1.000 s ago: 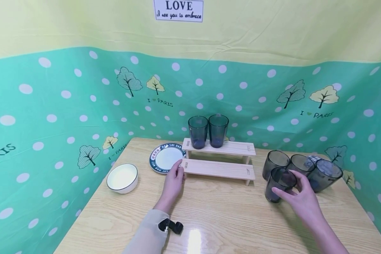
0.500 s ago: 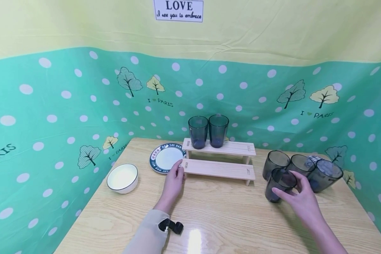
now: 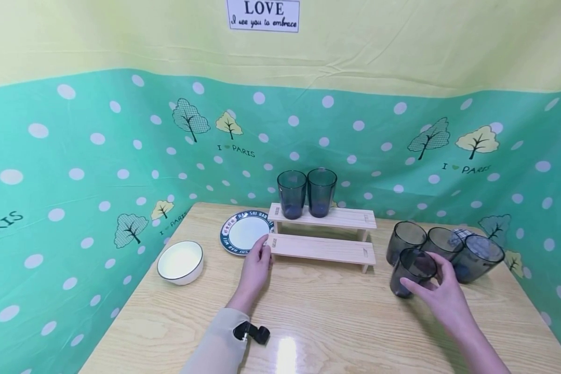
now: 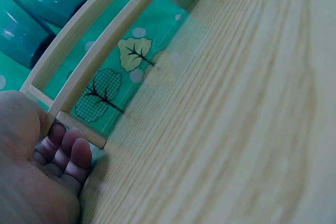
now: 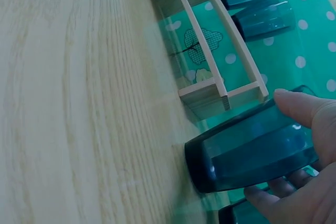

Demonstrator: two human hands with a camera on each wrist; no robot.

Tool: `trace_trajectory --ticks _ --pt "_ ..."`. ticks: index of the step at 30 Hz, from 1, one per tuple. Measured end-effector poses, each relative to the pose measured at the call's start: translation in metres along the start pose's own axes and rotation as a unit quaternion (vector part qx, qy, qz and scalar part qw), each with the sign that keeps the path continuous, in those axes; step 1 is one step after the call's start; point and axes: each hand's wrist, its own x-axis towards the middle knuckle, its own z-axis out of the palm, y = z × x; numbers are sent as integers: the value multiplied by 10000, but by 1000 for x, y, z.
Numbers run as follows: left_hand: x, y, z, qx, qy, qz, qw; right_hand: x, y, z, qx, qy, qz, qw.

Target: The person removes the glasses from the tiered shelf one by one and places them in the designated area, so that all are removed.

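Note:
My right hand (image 3: 441,293) grips a dark tinted glass tumbler (image 3: 404,272), thumb on its near side and fingers round the far side. In the right wrist view the tumbler (image 5: 252,153) leans; whether its base touches the table I cannot tell. My left hand (image 3: 256,267) holds the left end of a two-tier wooden shelf (image 3: 320,248); its curled fingers (image 4: 79,153) show beside the leg in the left wrist view. On the upper tier two like tumblers, a left one (image 3: 292,195) and a right one (image 3: 321,192), stand upright, side by side.
Behind my right hand several more tumblers (image 3: 404,239) cluster, one with a patterned cloth-like shape (image 3: 459,236) seen by it. A blue-rimmed plate (image 3: 248,232) lies left of the shelf. Farther left stands a white bowl (image 3: 181,262). Printed fabric (image 3: 369,127) hangs round the wooden table (image 3: 318,322).

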Motion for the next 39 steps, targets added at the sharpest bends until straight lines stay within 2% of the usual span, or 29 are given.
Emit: trace_trajectory --ticks 3,8,14,21,26,31,39 --pt "0 0 0 5 2 -1 10000 -3 -3 -2 -206 59 -180 9996" --pt "0 1 0 -4 -1 21 10000 -7 -14 -8 -429 395 -626 9963" --pt "-1 1 0 -38 18 24 10000 -11 -38 -14 -531 614 -913 9925" --pt "-1 3 0 20 39 38 10000 -7 -71 -12 -600 639 -1305 9876" --pt "-1 4 0 -46 29 3 10000 4 -98 -2 -527 535 -1426 9869" --pt "0 4 0 -29 41 15 10000 19 -122 14 -233 308 -1629 9859" --pt "-1 3 0 -17 29 8 10000 38 -143 47 299 -62 -1810 9830"
